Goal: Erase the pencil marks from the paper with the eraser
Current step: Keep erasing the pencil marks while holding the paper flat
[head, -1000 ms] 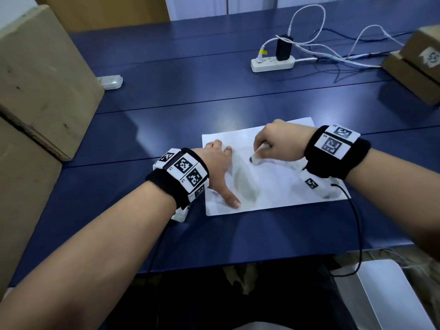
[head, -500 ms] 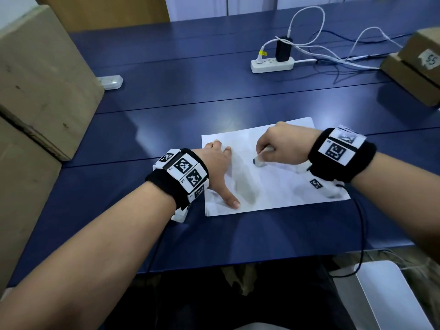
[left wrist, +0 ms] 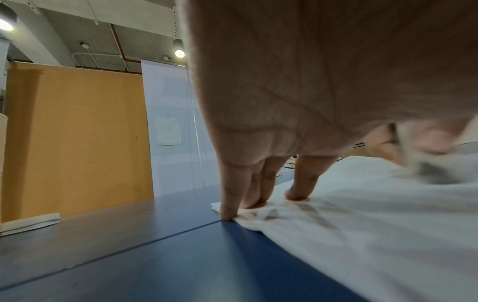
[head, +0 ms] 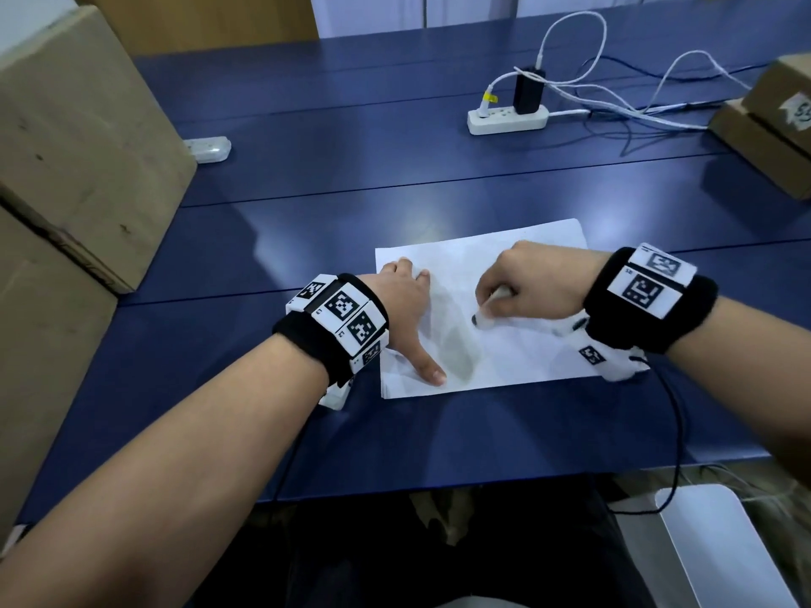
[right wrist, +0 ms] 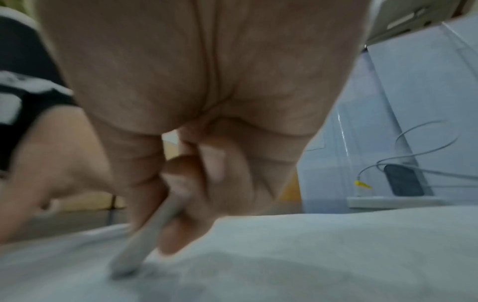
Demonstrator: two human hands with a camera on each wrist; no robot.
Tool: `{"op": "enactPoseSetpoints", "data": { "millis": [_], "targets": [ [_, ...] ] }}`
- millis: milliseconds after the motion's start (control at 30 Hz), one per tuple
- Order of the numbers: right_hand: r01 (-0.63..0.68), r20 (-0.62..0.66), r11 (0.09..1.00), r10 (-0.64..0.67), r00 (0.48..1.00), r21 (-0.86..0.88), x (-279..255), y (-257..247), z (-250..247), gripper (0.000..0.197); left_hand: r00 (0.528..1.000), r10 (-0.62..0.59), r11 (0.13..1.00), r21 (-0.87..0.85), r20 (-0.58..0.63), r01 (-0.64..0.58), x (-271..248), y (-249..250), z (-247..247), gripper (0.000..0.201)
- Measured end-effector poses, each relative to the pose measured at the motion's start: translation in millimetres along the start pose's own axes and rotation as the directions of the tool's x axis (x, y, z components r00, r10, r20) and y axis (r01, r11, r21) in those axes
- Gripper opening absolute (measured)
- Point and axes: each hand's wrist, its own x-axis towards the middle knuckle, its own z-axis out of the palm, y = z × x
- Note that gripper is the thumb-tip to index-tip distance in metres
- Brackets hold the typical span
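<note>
A white sheet of paper (head: 518, 344) lies on the blue table (head: 351, 195). My left hand (head: 408, 309) rests on the sheet's left edge with straight fingers (left wrist: 230, 196) pressing the paper (left wrist: 375, 235) down and the thumb spread toward me. My right hand (head: 526, 285) is curled round a white eraser (head: 485, 315) with a dark, smudged tip that touches the middle of the sheet. In the blurred right wrist view the eraser (right wrist: 145, 241) slants down from the fingers onto the paper (right wrist: 310, 255). I make out no pencil marks, only grey shadows.
Large cardboard boxes (head: 74, 138) stand along the left. A white power strip (head: 507, 118) with a black charger and loose white cables lies at the back. Smaller boxes (head: 772, 125) sit at the far right. A small white device (head: 208, 149) lies at the back left.
My right hand with the eraser has shifted slightly toward me and to the right across the sheet, in a rubbing motion. The left hand has stayed in place on the paper.
</note>
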Motion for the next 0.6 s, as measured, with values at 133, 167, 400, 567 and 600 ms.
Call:
{"op": "enactPoseSetpoints", "data": {
  "millis": [133, 167, 400, 567, 600],
  "targets": [
    [0.087, 0.234, 0.993, -0.104, 0.967, 0.079, -14, -15, 9, 0.011, 1.000, -0.003, 1.000, 0.010, 0.001, 0.003, -1, 1, -1, 0.152],
    [0.078, 0.206, 0.995, -0.088, 0.975, 0.058, -12, -13, 8, 0.012, 1.000, -0.004, 1.000, 0.013, 0.005, 0.004, -2, 2, -1, 0.152],
    [-0.048, -0.057, 0.998, 0.051, 0.997, 0.039, -2, 9, -2, 0.019, 1.000, -0.013, 1.000, 0.009, 0.004, 0.013, -2, 2, -2, 0.151],
    [0.059, 0.243, 0.996, -0.074, 0.967, 0.071, -16, -13, 5, 0.008, 1.000, -0.017, 1.000, 0.015, 0.003, 0.017, -3, 3, -2, 0.152],
    [0.049, 0.208, 0.998, -0.056, 0.977, 0.036, -12, -10, 4, 0.009, 1.000, -0.016, 1.000, 0.018, 0.001, 0.016, -3, 3, -1, 0.151]
  ]
}}
